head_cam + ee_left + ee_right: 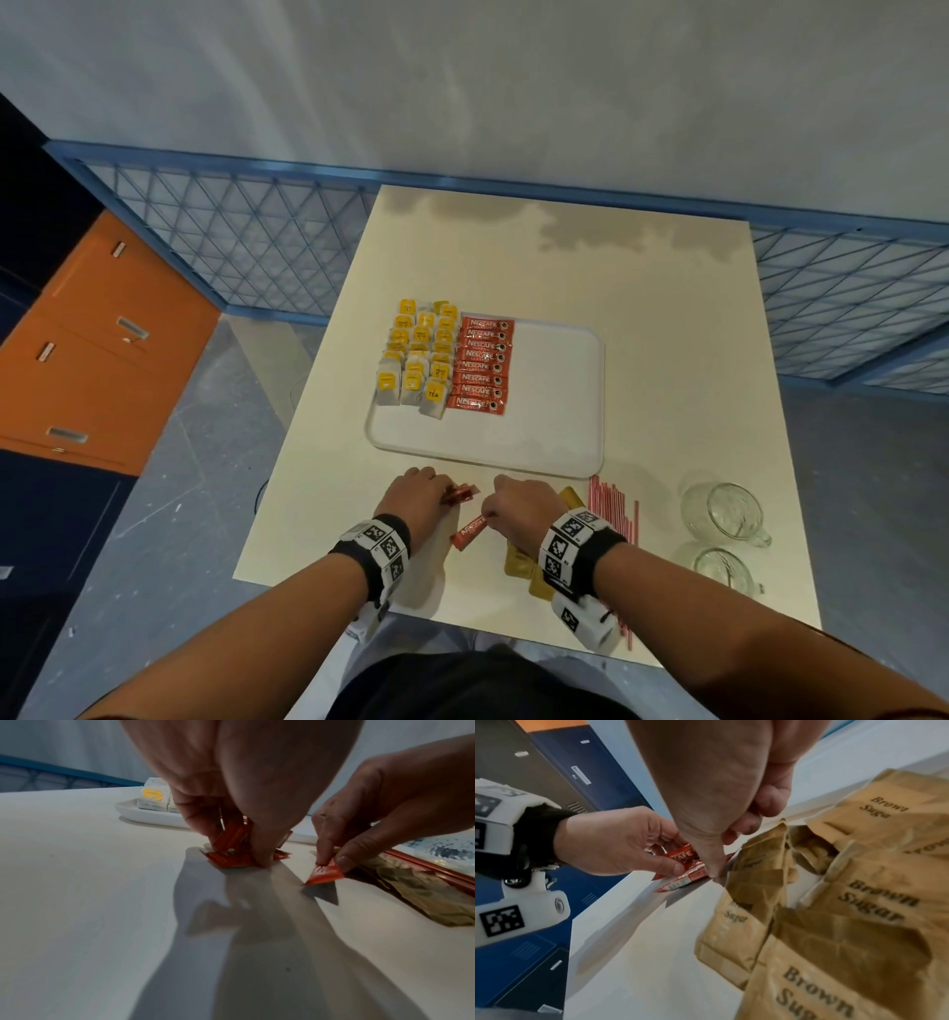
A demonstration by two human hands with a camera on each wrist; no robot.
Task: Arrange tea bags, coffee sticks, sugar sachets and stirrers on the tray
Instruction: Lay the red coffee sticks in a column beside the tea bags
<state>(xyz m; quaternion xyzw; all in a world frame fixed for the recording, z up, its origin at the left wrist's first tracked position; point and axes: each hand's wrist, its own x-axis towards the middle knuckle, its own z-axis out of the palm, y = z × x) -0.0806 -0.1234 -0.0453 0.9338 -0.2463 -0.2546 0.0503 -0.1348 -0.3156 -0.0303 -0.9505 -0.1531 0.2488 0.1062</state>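
A white tray [554, 411] holds yellow-tagged tea bags [418, 360] on its left and a column of red coffee sticks [482, 365] beside them. In front of the tray my left hand [418, 496] grips a few red coffee sticks [231, 841] against the table. My right hand [513, 506] pinches the end of one more red coffee stick [470, 532], its other end on the table. Brown sugar sachets [847, 902] lie under and beside my right wrist. Red-and-white stirrers [613, 509] lie to the right of them.
Two clear glass mugs [724, 514] stand at the table's front right. The cream table [667, 318] is bordered by a blue mesh railing [257, 246] behind, with orange and dark blue lockers [102, 334] on the left.
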